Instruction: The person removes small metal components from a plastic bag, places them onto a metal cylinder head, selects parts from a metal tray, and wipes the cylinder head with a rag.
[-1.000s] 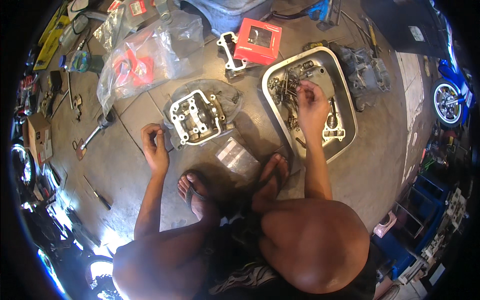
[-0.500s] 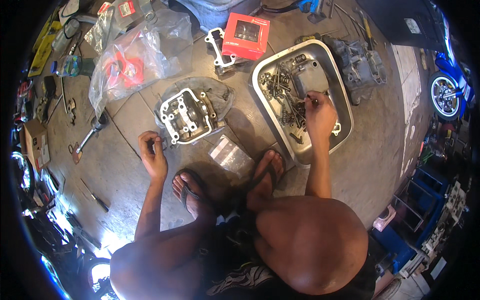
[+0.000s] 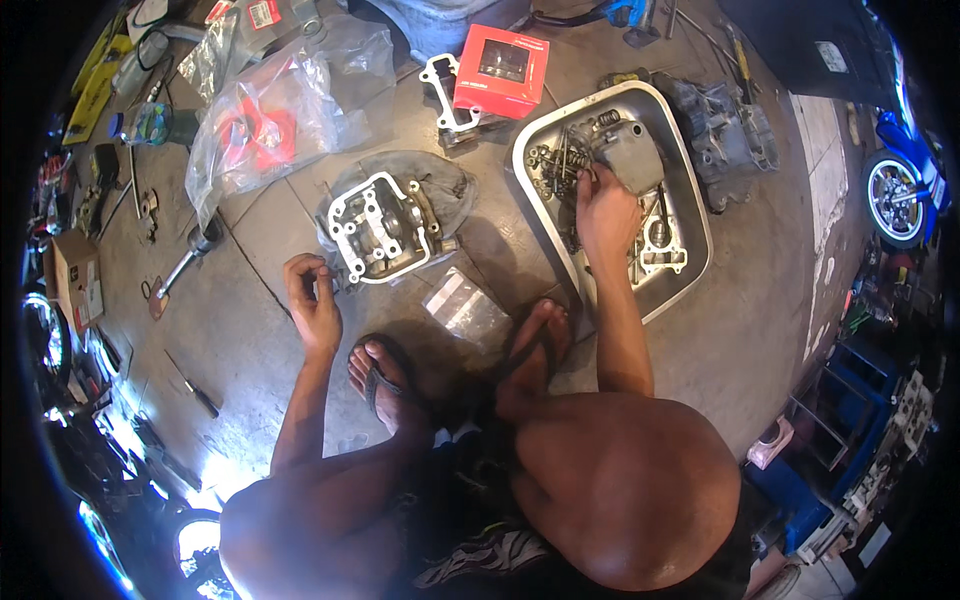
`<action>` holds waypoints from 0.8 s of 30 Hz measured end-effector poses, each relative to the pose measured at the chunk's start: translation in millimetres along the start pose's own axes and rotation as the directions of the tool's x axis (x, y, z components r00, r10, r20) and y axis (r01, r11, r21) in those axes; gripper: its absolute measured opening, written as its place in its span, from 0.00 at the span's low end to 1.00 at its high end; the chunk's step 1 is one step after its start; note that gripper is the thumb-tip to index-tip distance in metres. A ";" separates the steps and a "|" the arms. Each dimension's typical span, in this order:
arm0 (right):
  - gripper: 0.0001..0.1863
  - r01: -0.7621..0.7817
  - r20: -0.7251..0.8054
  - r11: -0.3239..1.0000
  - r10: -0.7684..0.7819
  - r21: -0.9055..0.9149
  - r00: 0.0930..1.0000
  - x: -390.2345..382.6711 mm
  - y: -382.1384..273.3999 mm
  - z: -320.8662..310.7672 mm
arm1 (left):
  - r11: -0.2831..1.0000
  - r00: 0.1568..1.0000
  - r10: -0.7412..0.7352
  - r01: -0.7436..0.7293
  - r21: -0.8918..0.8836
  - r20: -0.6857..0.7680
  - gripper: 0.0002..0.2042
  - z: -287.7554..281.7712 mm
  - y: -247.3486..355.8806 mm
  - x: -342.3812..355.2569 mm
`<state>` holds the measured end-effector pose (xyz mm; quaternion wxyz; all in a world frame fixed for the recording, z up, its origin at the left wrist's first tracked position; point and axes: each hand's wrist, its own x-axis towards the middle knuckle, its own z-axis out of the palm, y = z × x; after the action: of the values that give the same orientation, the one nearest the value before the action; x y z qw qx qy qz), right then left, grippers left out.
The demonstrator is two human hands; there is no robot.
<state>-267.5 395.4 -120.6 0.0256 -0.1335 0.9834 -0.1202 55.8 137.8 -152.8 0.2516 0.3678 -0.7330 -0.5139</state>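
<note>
My right hand is inside a metal tray, its fingers pressed together at a heap of bolts. Whatever its fingertips grip is hidden among the small parts. A grey metal cover and a pale bracket-like part lie in the same tray. To the left, my left hand hovers low over the floor with curled fingers and the thumb against the forefinger; anything pinched there is too small to name. Beside it an engine cylinder head rests on a grey cloth or bag.
A small clear packet lies before my feet. Farther off are a red box on a gasket-like frame and clear plastic bags. An engine casing sits right of the tray. A screwdriver lies at left.
My right hand has moved left and farther away within the tray, uncovering the pale bracket-like part. The left hand keeps its pinched shape near the cylinder head. The whole view has shifted slightly.
</note>
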 end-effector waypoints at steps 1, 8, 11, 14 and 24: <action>0.18 -0.013 0.014 0.999 0.014 -0.033 1.000 0.9 -10.0 -2.2 | 1.000 1.000 -0.004 0.004 0.005 -0.010 0.04 -2.9 -0.8 -1.5; 0.16 0.004 -0.074 0.960 0.018 0.281 0.997 8.3 0.3 39.7 | 0.986 0.995 0.097 -0.092 0.139 -0.027 0.04 -10.4 -1.1 -1.7; 0.14 -0.094 0.007 0.846 0.106 0.524 0.994 8.2 28.5 39.2 | 0.993 0.994 0.101 -0.099 0.060 -0.031 0.05 -0.4 -2.0 6.9; 0.13 0.227 -0.294 0.883 -0.107 0.411 0.950 -5.3 8.8 17.4 | 0.988 0.992 0.109 -0.101 0.119 -0.062 0.06 -3.0 7.7 7.1; 0.16 0.264 -0.012 0.631 -0.375 0.730 0.927 -103.3 -87.5 -25.8 | 0.894 0.924 0.378 -0.379 0.240 0.051 0.09 4.8 22.8 -13.0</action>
<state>-147.8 347.2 -72.3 0.1236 -0.2930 0.8126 -0.4883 53.7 155.4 -132.9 0.2982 0.2458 -0.8487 -0.3611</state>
